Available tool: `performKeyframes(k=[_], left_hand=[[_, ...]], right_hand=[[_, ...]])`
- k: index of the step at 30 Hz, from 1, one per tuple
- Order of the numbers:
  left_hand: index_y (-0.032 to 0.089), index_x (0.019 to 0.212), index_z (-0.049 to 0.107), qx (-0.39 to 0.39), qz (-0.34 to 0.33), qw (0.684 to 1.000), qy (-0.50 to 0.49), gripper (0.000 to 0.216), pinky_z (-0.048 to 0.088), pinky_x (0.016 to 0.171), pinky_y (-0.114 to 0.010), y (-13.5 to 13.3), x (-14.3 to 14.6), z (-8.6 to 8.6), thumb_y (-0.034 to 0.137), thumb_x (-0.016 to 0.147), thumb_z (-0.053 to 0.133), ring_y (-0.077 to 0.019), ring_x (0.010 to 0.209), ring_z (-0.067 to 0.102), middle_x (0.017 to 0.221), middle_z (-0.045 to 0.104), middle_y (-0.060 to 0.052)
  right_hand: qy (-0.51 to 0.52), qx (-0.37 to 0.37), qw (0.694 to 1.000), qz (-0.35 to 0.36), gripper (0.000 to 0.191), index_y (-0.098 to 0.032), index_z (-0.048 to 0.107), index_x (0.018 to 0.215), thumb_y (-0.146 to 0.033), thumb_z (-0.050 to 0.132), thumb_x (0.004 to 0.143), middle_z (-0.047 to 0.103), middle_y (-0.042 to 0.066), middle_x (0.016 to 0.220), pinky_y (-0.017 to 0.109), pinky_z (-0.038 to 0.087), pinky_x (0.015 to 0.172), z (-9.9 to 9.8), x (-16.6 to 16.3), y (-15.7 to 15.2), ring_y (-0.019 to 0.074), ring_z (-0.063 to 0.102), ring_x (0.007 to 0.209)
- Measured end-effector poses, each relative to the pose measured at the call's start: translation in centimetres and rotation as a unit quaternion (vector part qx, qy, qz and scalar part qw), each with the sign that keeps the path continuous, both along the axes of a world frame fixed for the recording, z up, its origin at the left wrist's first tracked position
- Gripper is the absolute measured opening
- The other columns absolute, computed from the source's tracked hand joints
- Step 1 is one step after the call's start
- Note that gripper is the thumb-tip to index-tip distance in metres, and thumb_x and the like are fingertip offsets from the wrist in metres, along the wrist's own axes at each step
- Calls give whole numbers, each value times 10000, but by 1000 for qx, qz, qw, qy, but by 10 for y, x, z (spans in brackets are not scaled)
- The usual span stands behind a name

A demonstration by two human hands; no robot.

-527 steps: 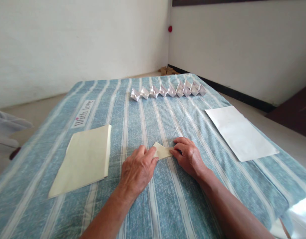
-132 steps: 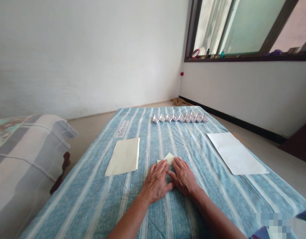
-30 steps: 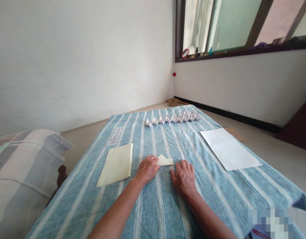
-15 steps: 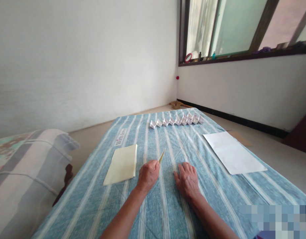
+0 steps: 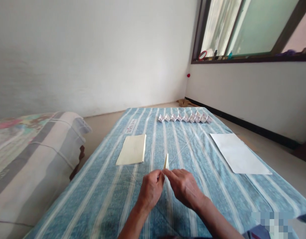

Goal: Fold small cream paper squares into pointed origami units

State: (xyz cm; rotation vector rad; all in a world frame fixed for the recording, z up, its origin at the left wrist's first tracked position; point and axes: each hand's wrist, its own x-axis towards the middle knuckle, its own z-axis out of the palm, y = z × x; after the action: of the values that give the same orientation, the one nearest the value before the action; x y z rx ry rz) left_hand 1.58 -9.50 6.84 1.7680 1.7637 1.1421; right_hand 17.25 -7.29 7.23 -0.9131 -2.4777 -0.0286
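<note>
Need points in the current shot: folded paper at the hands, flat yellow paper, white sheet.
folded paper (image 5: 167, 162), head view: middle of its visible part
flat yellow paper (image 5: 132, 150), head view: middle of its top face
white sheet (image 5: 240, 153), head view: middle of its top face

The words "With love" (image 5: 129, 128) ran in dark letters, with a small pink mark over the "i", along a pale label (image 5: 134, 121) on the blue striped cloth (image 5: 103, 189), near its left edge. Dark lettering (image 5: 0, 176) on the bed cover (image 5: 53, 136), at the far left, was too unclear to read.
</note>
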Motion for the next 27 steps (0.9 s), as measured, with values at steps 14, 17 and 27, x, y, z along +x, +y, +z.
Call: performKeyframes(k=[14,17,27], left_hand=[[184,597,560,-4,27,1000,-15,304,377,558,-238,-40,6,-19,255,882,483,-134,545,537,568,572,-3],[185,599,557,-8,27,1000,-12,309,376,568,-240,-45,8,-20,246,889,472,-133,550,535,571,568,-2],[176,608,564,-35,23,999,-19,319,351,566,-252,-51,9,-20,270,893,457,-138,566,510,588,554,-7]], right_hand=[[-97,62,993,24,196,-199,531,808,-20,482,871,582,5,689,302,274,570,8,-9,-19,163,518,592],[-114,54,992,23,185,-196,536,795,-28,499,862,589,11,686,303,281,575,11,-7,-22,164,525,599],[-151,48,987,39,171,-197,545,792,-32,541,838,613,17,716,314,285,568,12,-4,-30,166,548,596]])
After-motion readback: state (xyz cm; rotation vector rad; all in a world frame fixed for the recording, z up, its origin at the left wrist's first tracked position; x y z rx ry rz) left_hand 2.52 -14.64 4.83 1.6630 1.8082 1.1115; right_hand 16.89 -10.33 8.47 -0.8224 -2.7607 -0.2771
